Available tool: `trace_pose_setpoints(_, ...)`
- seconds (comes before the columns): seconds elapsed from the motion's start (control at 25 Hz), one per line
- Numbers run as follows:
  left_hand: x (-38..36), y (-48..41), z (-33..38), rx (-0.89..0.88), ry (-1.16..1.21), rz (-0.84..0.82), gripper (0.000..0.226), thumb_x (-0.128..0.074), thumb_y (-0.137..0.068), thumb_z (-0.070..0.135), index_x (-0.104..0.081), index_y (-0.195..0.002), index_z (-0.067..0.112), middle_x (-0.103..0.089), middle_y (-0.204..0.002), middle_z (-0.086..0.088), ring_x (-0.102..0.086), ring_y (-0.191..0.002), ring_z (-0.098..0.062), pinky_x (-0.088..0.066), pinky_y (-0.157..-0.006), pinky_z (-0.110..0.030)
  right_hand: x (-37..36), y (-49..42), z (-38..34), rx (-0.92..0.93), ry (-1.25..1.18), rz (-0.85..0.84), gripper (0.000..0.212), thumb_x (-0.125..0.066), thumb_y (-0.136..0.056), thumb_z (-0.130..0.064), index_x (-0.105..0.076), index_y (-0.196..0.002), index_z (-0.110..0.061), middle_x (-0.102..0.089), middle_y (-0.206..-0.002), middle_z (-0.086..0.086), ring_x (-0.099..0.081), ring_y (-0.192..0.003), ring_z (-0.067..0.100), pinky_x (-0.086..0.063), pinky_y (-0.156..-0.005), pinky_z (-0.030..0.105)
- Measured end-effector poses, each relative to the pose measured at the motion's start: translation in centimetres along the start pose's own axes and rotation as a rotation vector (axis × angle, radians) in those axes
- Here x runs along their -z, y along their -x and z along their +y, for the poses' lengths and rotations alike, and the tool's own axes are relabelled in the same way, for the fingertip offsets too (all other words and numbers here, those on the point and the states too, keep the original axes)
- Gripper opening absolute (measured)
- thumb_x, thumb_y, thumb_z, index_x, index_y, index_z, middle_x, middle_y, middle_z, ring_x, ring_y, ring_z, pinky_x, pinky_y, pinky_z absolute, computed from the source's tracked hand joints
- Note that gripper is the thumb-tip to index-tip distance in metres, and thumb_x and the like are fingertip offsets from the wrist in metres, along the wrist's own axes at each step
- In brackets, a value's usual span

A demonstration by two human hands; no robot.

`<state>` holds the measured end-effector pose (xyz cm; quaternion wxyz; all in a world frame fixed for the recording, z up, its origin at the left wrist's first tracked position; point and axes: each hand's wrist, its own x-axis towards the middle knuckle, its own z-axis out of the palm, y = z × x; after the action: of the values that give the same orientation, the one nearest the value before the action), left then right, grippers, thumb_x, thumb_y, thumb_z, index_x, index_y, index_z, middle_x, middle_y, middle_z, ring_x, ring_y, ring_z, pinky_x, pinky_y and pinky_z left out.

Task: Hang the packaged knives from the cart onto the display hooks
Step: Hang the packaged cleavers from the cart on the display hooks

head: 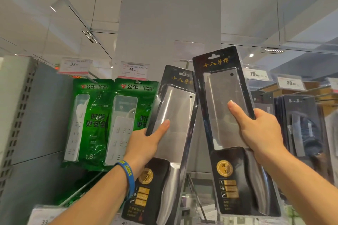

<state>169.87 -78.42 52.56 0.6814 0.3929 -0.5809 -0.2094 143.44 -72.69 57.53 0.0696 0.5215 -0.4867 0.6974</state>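
Note:
Two black blister packs, each with a steel cleaver inside, are raised in front of the shelf. My left hand (146, 142) grips the left knife pack (176, 113), thumb lying on the clear front over the blade. My right hand (259, 129) grips the right knife pack (223, 97), which is held higher and nearly upright, thumb on the blade window. Its hang hole sits near a bare display hook (184, 62) in front of the white pillar. The cart is out of sight.
Green power-strip packs (93, 115) hang at the left under price tags (134, 70). More dark knife packs (300, 124) hang at the right below the 79 and 39 tags. A grey slotted upright (16, 115) stands far left.

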Motion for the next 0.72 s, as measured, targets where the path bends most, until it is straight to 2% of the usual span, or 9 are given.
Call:
trace_pose_setpoints(0.08, -0.1, -0.6, 0.2, 0.005, -0.013, -0.004, 0.069, -0.065, -0.054, 0.086, -0.074, -0.075, 0.020, -0.074, -0.072, 0.006, -0.071, -0.075, -0.013, -0.057, -0.065, -0.024, 0.0, -0.1, 0.2, 0.002, 0.006, -0.005, 0.081, -0.062, -0.077, -0.080, -0.045, -0.068, -0.002, -0.045, -0.063, 0.015, -0.041, -0.059, 0.024, -0.033, -0.057, 0.040)
trace_pose_setpoints(0.16, -0.7, -1.2, -0.3, 0.064, 0.011, -0.030, 0.082, -0.068, -0.051, 0.087, -0.074, -0.096, 0.019, -0.075, -0.089, 0.003, -0.070, -0.090, -0.018, -0.057, -0.082, -0.033, 0.1, -0.3, 0.3, -0.002, 0.002, -0.008, 0.088, -0.063, -0.077, -0.080, -0.047, -0.072, 0.006, -0.048, -0.064, 0.017, -0.042, -0.060, 0.025, -0.034, -0.058, 0.040)
trace_pose_setpoints(0.2, -1.0, -1.1, -0.6, 0.091, 0.028, -0.035, 0.089, -0.068, -0.049, 0.087, -0.073, -0.101, 0.016, -0.075, -0.094, 0.002, -0.070, -0.092, -0.018, -0.056, -0.087, -0.037, 0.2, -0.4, 0.3, 0.000, 0.003, -0.006, 0.086, -0.063, -0.077, -0.080, -0.044, -0.069, 0.003, -0.044, -0.063, 0.014, -0.040, -0.058, 0.024, -0.033, -0.057, 0.040)
trace_pose_setpoints(0.32, -2.0, -1.1, -1.4, 0.075, -0.008, 0.003, 0.079, -0.065, -0.048, 0.089, -0.071, -0.074, 0.015, -0.070, -0.067, 0.005, -0.067, -0.068, -0.014, -0.054, -0.066, -0.029, 0.4, -0.5, 0.3, 0.011, 0.007, 0.009, 0.074, -0.062, -0.077, -0.081, -0.040, -0.066, -0.011, -0.039, -0.062, 0.008, -0.036, -0.057, 0.021, -0.030, -0.056, 0.039)
trace_pose_setpoints(0.36, -2.3, -1.3, -1.3, 0.095, -0.001, 0.006, 0.071, -0.066, -0.051, 0.086, -0.070, -0.072, 0.018, -0.070, -0.068, 0.006, -0.066, -0.069, -0.014, -0.052, -0.063, -0.027, 0.4, -0.7, 0.4, 0.007, 0.000, 0.003, 0.074, -0.062, -0.077, -0.081, -0.044, -0.067, -0.010, -0.043, -0.063, 0.009, -0.038, -0.057, 0.022, -0.032, -0.057, 0.039)
trace_pose_setpoints(0.4, -2.5, -1.8, -1.2, 0.126, 0.005, -0.001, 0.069, -0.069, -0.055, 0.083, -0.072, -0.082, 0.020, -0.072, -0.080, 0.006, -0.067, -0.079, -0.014, -0.054, -0.069, -0.028, 0.3, -0.8, 0.4, 0.006, -0.006, -0.004, 0.075, -0.062, -0.077, -0.081, -0.047, -0.069, -0.008, -0.046, -0.063, 0.010, -0.041, -0.058, 0.022, -0.035, -0.057, 0.039)
trace_pose_setpoints(0.48, -2.6, -3.1, -1.3, 0.187, 0.015, -0.043, 0.093, -0.069, -0.056, 0.082, -0.068, -0.116, 0.012, -0.071, -0.113, -0.004, -0.066, -0.102, -0.024, -0.055, -0.091, -0.039, 0.1, -0.8, 0.3, 0.003, -0.021, -0.011, 0.079, -0.062, -0.077, -0.081, -0.050, -0.070, -0.002, -0.053, -0.065, 0.010, -0.046, -0.059, 0.024, -0.038, -0.057, 0.039)
trace_pose_setpoints(0.52, -2.7, -3.4, -1.3, 0.201, 0.025, -0.053, 0.103, -0.068, -0.051, 0.084, -0.065, -0.122, 0.009, -0.069, -0.118, -0.008, -0.066, -0.106, -0.027, -0.054, -0.095, -0.042, -0.1, -0.7, 0.2, -0.001, -0.028, -0.015, 0.081, -0.063, -0.077, -0.080, -0.052, -0.070, -0.001, -0.055, -0.065, 0.010, -0.048, -0.059, 0.024, -0.039, -0.057, 0.039)
trace_pose_setpoints(0.72, -3.7, -4.2, -3.5, 0.210, -0.078, -0.033, 0.112, -0.056, -0.049, 0.094, -0.066, -0.120, 0.008, -0.068, -0.118, -0.009, -0.066, -0.102, -0.028, -0.053, -0.093, -0.038, -0.3, 0.5, -0.3, -0.013, -0.053, -0.045, 0.074, -0.064, -0.077, -0.079, -0.043, -0.064, -0.009, -0.039, -0.058, 0.003, -0.038, -0.054, 0.018, -0.033, -0.055, 0.037)
